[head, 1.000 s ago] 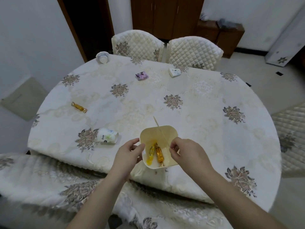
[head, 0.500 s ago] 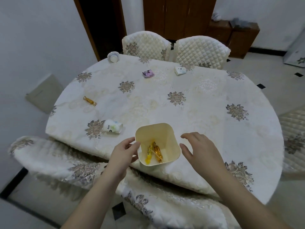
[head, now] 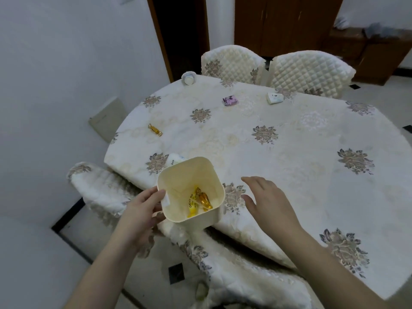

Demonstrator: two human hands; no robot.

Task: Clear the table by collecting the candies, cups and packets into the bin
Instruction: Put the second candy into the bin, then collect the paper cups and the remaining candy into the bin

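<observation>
Cream bin (head: 178, 192), square mouth, sits at the near table (head: 289, 157) edge; left hand (head: 142, 208) grips its left rim. Inside: a yellow packet (head: 192, 205) and a gold-wrapped candy (head: 204, 199). Right hand (head: 269, 201) hovers beside the bin, fingers spread, holding nothing. Behind the bin a white cup (head: 175, 159) lies partly hidden. Farther out: gold candy (head: 155, 129), purple packet (head: 230, 100), white packet (head: 275, 98), upright cup (head: 188, 78) at the far edge.
</observation>
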